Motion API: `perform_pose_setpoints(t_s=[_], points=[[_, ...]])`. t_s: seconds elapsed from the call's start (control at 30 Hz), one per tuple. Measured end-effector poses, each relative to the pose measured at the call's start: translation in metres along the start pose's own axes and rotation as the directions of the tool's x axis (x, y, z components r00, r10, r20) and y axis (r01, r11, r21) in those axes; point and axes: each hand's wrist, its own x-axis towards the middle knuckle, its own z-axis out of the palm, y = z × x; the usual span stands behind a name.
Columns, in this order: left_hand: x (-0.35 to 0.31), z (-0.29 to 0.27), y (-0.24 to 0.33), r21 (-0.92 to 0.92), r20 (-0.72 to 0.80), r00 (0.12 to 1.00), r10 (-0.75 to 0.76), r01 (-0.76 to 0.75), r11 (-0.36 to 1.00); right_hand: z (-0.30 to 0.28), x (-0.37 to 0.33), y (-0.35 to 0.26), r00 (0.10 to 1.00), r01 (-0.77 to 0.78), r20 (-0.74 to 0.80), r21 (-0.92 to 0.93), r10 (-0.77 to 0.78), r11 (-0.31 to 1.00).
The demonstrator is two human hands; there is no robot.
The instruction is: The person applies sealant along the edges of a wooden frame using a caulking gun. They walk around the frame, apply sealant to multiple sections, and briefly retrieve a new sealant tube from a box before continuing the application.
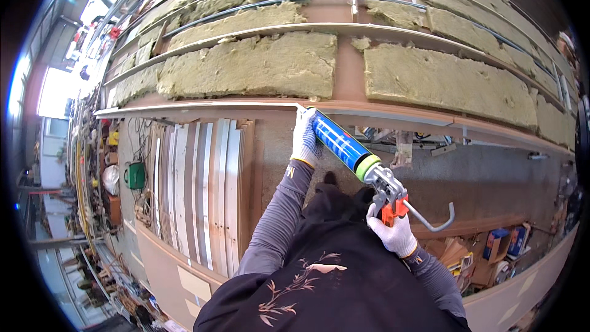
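Observation:
A caulking gun (382,185) with a blue barrel (340,141) and a lime-green collar lies slantwise in front of my body, its front end up at the panel's near edge. My right hand (393,232), in a white knit glove, is closed round its orange handle (394,210). The hooked metal rod sticks out behind, to the right. My left hand (305,138), in a white glove, is closed at the front of the barrel, close to the panel's edge rail (233,105). The fingers of that hand are partly hidden, and so is the nozzle.
Beyond the rail lies a wide framed panel with slabs of yellowish insulation (258,66) between long rails and a grey conduit (246,6). Long boards and metal strips (203,190) lie below at left, near a green canister (134,176). Boxes (501,246) stand low at right.

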Motion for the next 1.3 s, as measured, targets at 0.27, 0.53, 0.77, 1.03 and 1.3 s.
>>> perform_pose_setpoints(t_s=[0.27, 0.53, 0.77, 1.03, 1.3], points=[[-0.021, 0.034, -0.017, -0.018, -0.017, 0.997, 0.072, -0.072, 0.997, -0.034, -0.014, 0.004, 0.999, -0.036, -0.02, -0.015, 0.035, 0.999], [-0.025, 0.055, -0.057, -0.086, -0.024, 1.0, 0.016, -0.018, 0.996, -0.064, -0.036, -0.008, 0.998, -0.057, -0.044, -0.063, 0.054, 0.996], [-0.04, 0.105, -0.114, -0.064, 0.062, 0.998, 0.006, -0.002, 0.998, -0.141, -0.059, -0.013, 0.992, 0.015, -0.119, -0.236, -0.044, 0.972], [-0.06, 0.191, -0.209, 0.07, 0.023, 0.997, 0.077, -0.078, 0.994, -0.261, -0.102, 0.004, 0.986, -0.03, -0.167, -0.118, 0.01, 0.992], [-0.078, 0.243, -0.261, 0.168, 0.007, 0.996, 0.093, -0.093, 0.981, -0.334, -0.13, 0.008, 0.985, -0.099, -0.147, -0.054, 0.091, 0.994]])
